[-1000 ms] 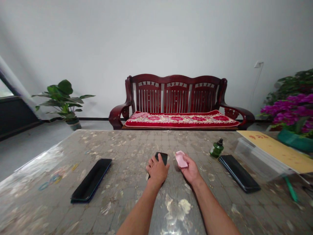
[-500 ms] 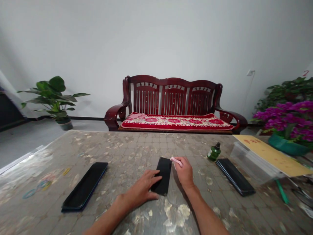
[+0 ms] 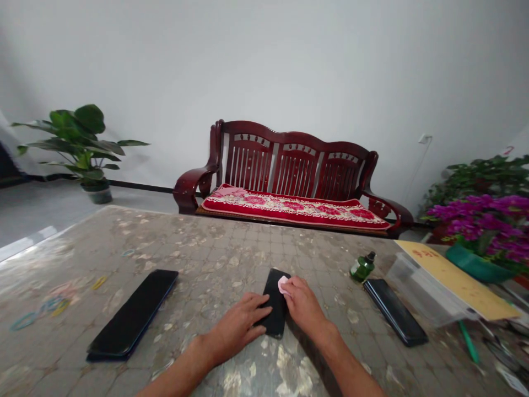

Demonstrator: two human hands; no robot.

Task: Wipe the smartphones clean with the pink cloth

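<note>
Black phone (image 3: 278, 314) lies flat on the surface (image 3: 206, 259), about mid-width, well in from the far edge, long side running near to far. Left hand (image 3: 243, 320) open, fingers extended, tips resting on phone's left side, thumb by its near-left corner. Right hand (image 3: 303, 306) closed on a pink cloth (image 3: 283, 284), pinching it at the phone's far-right part; exact contact with the screen is hard to tell. Black flat device (image 3: 134, 314) with blue edge lies toward the surface's left edge, colored bands (image 3: 60, 307) farther left. Toward the right edge: green bottle (image 3: 362, 268), dark flat device (image 3: 394, 311) just nearer, clear box (image 3: 421, 289) under a yellow sheet (image 3: 454, 278).
</note>
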